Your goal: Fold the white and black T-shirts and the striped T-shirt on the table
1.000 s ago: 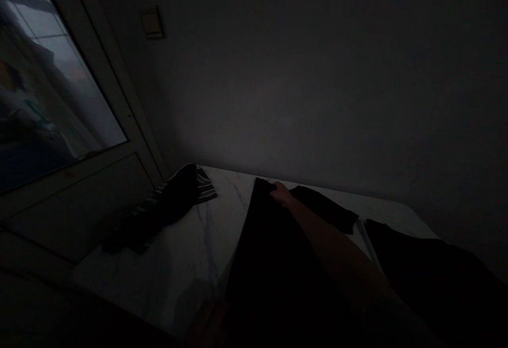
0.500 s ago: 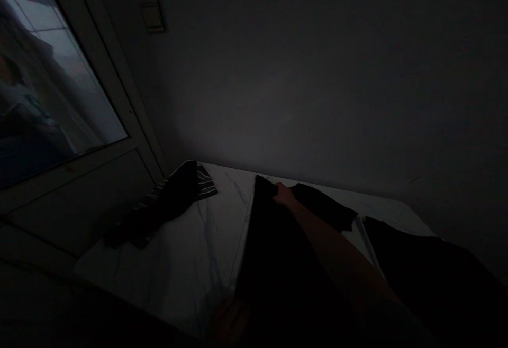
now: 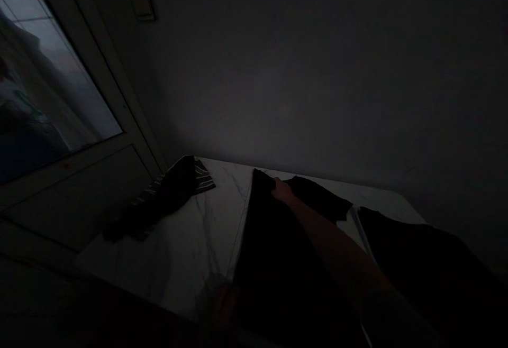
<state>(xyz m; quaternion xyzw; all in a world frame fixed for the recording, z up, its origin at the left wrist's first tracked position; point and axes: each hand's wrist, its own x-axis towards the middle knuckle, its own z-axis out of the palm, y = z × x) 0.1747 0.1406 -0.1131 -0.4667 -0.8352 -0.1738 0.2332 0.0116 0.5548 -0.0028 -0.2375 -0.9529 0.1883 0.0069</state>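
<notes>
A black garment (image 3: 286, 263) lies spread on a white marble-veined surface (image 3: 178, 253), and its far end rises to a narrow point. My right hand (image 3: 282, 190) grips that far edge, with my bare forearm stretched across the cloth. A black sleeve or flap (image 3: 319, 197) extends to the right of the hand. My left hand (image 3: 220, 305) is dim, low in the view, at the garment's near left edge, and its fingers are too dark to make out. A dark striped cloth (image 3: 170, 194) lies bunched to the left. Another black cloth (image 3: 420, 268) fills the lower right.
The surface's far edge meets a plain dark wall (image 3: 297, 83), which carries a small switch plate (image 3: 142, 3). A framed glass door or window (image 3: 47, 78) stands at the left, showing dim reflections. The foreground at the lower left is very dark.
The whole scene has shifted slightly upward in view. My left hand sits a little higher than a moment ago. My right hand stays at the garment's far edge.
</notes>
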